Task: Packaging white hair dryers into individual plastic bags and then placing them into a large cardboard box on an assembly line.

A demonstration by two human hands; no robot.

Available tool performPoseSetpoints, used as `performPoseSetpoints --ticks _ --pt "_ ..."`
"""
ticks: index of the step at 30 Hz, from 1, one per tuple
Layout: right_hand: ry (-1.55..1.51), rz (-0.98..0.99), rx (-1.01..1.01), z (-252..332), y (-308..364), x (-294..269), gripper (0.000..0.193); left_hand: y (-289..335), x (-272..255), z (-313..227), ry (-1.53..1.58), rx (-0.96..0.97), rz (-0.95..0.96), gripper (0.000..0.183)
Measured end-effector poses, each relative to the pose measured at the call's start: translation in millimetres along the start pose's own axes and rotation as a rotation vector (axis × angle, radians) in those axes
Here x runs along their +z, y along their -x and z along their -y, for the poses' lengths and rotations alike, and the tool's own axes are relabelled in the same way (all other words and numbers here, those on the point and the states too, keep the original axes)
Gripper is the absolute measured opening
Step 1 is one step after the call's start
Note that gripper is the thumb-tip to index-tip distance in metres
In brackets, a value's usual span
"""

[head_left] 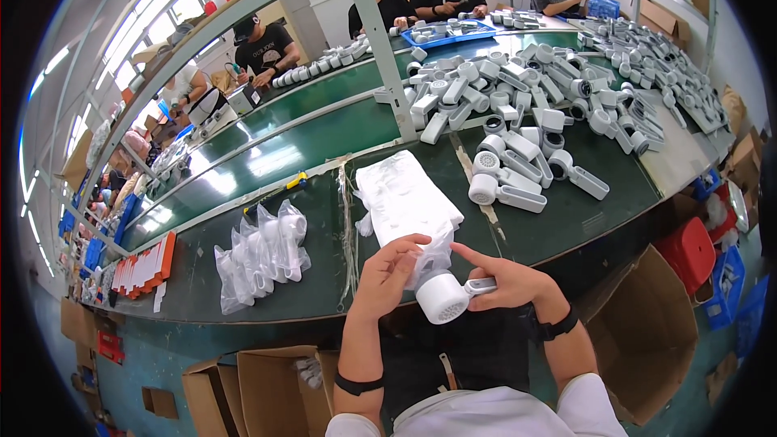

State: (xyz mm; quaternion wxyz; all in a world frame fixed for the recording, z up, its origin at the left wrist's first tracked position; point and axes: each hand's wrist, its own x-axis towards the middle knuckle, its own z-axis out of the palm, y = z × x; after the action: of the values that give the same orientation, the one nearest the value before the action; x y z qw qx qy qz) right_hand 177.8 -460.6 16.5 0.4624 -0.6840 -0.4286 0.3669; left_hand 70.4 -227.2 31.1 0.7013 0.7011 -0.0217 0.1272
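In front of my body at the table edge is a white handheld device (443, 298) with a round perforated head and a short grey handle. My right hand (511, 282) is closed round its handle, index finger stretched toward a clear plastic bag (435, 256). My left hand (387, 273) pinches that bag at its side, by the device's head. The bag's mouth lies against the device; how far it covers it I cannot tell. Just beyond my hands lies a stack of white plastic bags (401, 190). To the left, several bagged devices (263, 247) lie in a row.
A large heap of the same devices (518, 105) covers the right of the table. Orange-edged cards (146, 267) and a yellow-handled tool (296, 181) lie left. Cardboard boxes (643, 332) stand below. A metal post (376, 40) rises ahead; co-workers sit beyond the green conveyor (267, 158).
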Motion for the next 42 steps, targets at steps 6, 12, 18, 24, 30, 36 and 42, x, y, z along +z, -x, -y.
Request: performPoseSetpoints --ticks 6,12,18,24,30,36,42 --pt "0.026 0.062 -0.114 -10 -14 -1 0.07 0 -4 3 0.014 0.068 0.145 0.012" --pt "-0.055 -0.165 -0.098 -8 -12 12 0.055 4 -3 -3 -0.094 0.146 0.1 0.01" --pt "0.014 -0.504 0.06 4 -11 37 0.051 9 15 -5 -0.648 0.363 -0.235 0.008" --pt "-0.518 -0.658 0.182 -4 -22 49 0.047 13 34 13 -0.799 0.602 -0.142 0.013" --pt "-0.833 -0.813 -0.042 -20 -34 56 0.052 33 57 37 -0.572 0.474 0.053 0.015" --pt "-0.801 -0.791 -0.091 -8 -32 61 0.056 32 57 29 -0.506 0.512 0.111 0.014" --pt "-1.003 -0.593 -0.19 -3 -33 71 0.041 37 44 52 -0.16 0.272 -0.227 0.022"
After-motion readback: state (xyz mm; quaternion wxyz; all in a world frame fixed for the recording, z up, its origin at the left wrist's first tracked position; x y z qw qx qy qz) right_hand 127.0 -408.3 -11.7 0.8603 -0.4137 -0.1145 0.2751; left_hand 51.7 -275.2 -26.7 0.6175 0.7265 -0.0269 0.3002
